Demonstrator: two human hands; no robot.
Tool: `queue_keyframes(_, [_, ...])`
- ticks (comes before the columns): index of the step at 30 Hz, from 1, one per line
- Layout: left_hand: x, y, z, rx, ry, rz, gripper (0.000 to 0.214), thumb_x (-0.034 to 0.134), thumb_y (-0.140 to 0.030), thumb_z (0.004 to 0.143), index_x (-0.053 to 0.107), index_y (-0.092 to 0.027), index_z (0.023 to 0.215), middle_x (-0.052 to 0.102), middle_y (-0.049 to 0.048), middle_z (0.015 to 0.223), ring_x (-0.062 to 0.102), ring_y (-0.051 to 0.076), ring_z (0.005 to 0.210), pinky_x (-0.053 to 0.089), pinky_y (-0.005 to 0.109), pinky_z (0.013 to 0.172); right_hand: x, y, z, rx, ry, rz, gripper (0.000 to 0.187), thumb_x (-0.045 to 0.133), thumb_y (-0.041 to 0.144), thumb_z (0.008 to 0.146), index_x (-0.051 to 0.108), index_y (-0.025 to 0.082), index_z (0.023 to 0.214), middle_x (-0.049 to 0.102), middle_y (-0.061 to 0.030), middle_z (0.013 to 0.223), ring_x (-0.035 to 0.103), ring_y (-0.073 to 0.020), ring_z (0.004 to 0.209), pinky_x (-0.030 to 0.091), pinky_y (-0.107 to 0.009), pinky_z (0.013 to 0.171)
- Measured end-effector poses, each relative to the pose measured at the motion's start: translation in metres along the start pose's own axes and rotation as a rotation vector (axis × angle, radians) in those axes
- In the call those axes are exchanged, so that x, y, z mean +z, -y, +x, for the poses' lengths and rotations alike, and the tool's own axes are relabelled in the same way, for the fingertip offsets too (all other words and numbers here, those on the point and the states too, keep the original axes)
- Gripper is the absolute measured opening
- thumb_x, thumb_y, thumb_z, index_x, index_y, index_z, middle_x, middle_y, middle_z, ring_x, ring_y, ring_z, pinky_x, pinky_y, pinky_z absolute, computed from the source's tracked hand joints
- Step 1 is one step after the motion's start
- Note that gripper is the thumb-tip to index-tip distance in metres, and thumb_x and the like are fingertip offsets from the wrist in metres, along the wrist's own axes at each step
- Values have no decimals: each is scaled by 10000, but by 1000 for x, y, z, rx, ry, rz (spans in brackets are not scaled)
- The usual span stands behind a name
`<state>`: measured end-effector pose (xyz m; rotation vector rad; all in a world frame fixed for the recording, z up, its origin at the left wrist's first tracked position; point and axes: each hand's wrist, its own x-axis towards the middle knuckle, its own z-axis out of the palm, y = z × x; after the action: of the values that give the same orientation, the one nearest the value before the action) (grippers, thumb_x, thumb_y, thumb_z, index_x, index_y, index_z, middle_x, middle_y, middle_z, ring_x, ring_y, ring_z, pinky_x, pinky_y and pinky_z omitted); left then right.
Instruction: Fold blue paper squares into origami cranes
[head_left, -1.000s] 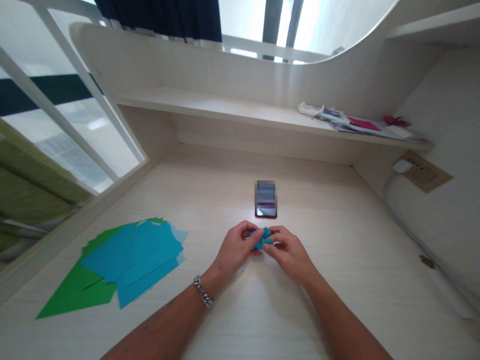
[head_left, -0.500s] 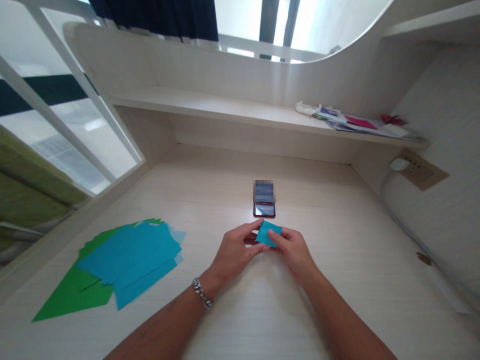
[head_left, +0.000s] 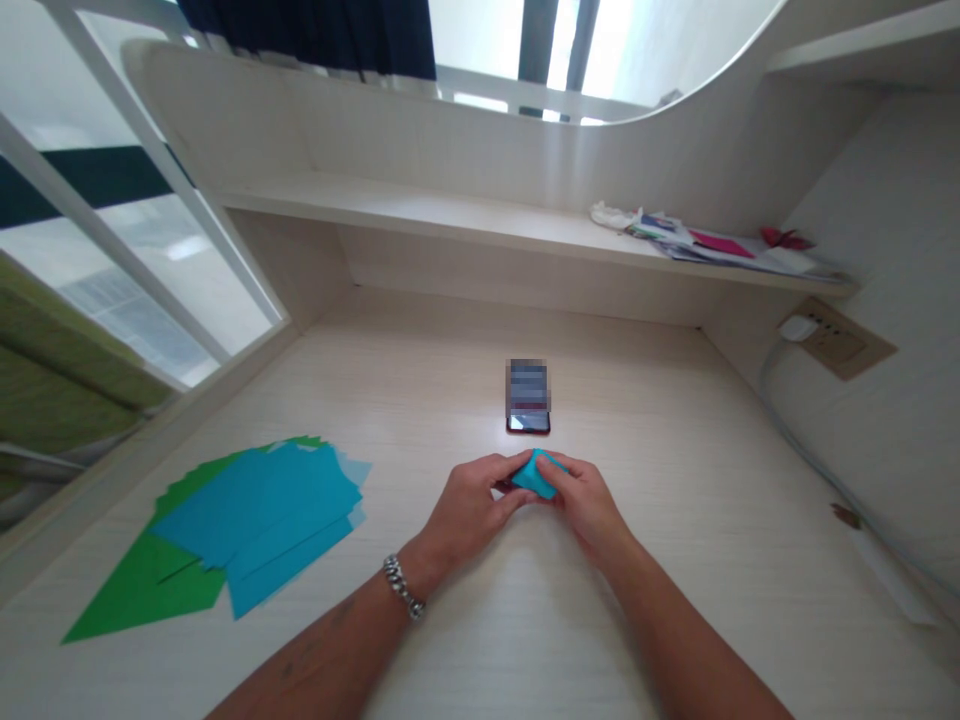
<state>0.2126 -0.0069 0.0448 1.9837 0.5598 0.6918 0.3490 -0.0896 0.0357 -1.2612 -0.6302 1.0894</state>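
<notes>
Pinched between both hands, a small folded blue paper (head_left: 535,473) sits just above the desk (head_left: 675,500), right in front of the person. The left hand (head_left: 469,505) grips its near-left edge with thumb and fingers closed on it, and the right hand (head_left: 589,505) clamps the other side, thumb on top; the fingertips of the two hands nearly meet across the fold. A chain bracelet (head_left: 403,588) circles the left wrist. Just beyond the hands lies a phone (head_left: 529,398), flat on the pale wood-grain top and apart from the paper. Well out to the left of the left hand is a loose pile of blue and green sheets (head_left: 247,520), fanned near the desk's left edge, where a low ledge meets a white window frame (head_left: 150,250). Bare desk spreads to the right of the right hand as far as the side wall, which carries a socket (head_left: 836,345) and a pale cable (head_left: 795,440). Beyond the phone, a shelf (head_left: 450,215) spans the back wall, with papers (head_left: 712,245) stacked at its right end.
</notes>
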Motion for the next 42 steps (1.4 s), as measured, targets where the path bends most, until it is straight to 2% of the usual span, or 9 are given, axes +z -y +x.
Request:
queue_keyframes(6, [-2,-2,0,20,-15,12,319,680,-302,748,708,-266,1064,708,53,847,608,200,738,460,295,714,1,3,1,55,-44,60,515,608,591,737,716,131,943,720,-114,926,664,-280,885,524,-398,785])
queue_keyframes(12, [-6,1,5,-148,57,-230,248,662,-282,758,733,-227,989,729,56,878,637,201,759,478,285,691,-5,5,3,0,-110,-19,552,527,636,778,720,128,872,718,-126,909,653,-262,895,502,-366,774])
queue_keyframes(15, [-6,5,7,-213,104,-390,231,657,-301,764,739,-185,945,730,68,847,646,204,757,490,286,684,-8,6,2,-75,-107,-34,428,611,561,753,699,147,812,716,-97,842,657,-227,798,506,-359,756])
queue_keyframes(18, [-6,9,9,-250,115,-499,243,670,-328,756,737,-155,912,724,74,810,644,200,730,492,278,656,-9,5,2,-115,-66,-62,374,753,419,648,661,185,925,710,-52,810,652,-202,723,515,-327,665])
queue_keyframes(21, [-5,11,10,-286,121,-550,248,688,-342,743,731,-138,877,716,73,781,635,185,693,488,261,628,-8,5,1,-134,-31,-104,380,754,357,644,654,186,968,709,-46,792,653,-198,703,514,-316,638])
queue_keyframes(27, [0,13,11,-337,70,-645,287,704,-357,731,691,-134,910,711,88,849,642,185,726,499,274,661,-3,-2,0,-121,-45,-191,217,731,255,644,690,165,837,714,-42,758,645,-195,660,515,-313,627])
queue_keyframes(34, [12,8,5,-251,3,-497,568,785,-263,634,599,-169,1162,666,115,1081,628,229,942,504,328,804,-1,-7,1,-204,-177,-342,119,663,220,687,678,164,791,699,-38,740,628,-189,665,495,-286,604])
queue_keyframes(39, [13,10,4,-244,-99,-389,336,636,-209,757,669,-191,1092,674,85,1100,619,219,982,480,313,863,2,-5,-3,-263,-213,-469,105,599,208,740,674,175,805,672,-19,687,613,-177,632,485,-270,575])
queue_keyframes(42, [13,15,6,-230,-152,-357,280,604,-152,744,701,-190,1003,695,68,1038,629,210,949,482,305,854,4,-5,-5,-295,-221,-545,102,588,214,760,677,180,796,676,-18,689,618,-174,635,486,-272,594])
